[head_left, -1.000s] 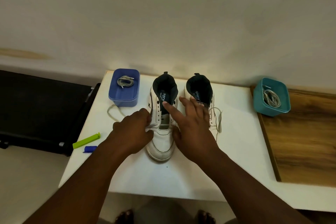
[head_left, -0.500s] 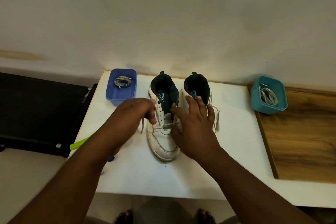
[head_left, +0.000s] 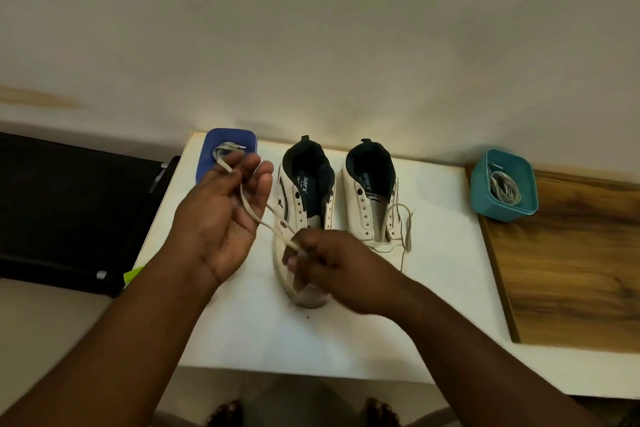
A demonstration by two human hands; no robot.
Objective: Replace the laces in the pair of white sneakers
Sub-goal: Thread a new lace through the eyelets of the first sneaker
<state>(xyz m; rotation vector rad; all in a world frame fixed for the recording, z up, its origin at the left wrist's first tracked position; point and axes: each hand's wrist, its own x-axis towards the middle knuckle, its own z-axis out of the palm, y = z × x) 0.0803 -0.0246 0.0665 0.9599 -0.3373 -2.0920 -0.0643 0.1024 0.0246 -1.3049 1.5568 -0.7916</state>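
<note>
Low in the frame's middle, the right hand (head_left: 325,263) pinches one end of a flat off-white lace (head_left: 263,218) over the toe of the left white leather sneaker (head_left: 304,215). Slightly farther, left of centre, the left hand (head_left: 225,215) holds the same lace (palm up, fingers loosely curled round it). The right white sneaker (head_left: 372,204), with a loose lace, stands just beside its mate on the white table (head_left: 443,288). Farthest, a blue plastic tub (head_left: 211,149) and a teal plastic tub (head_left: 504,185) hold coiled laces.
</note>
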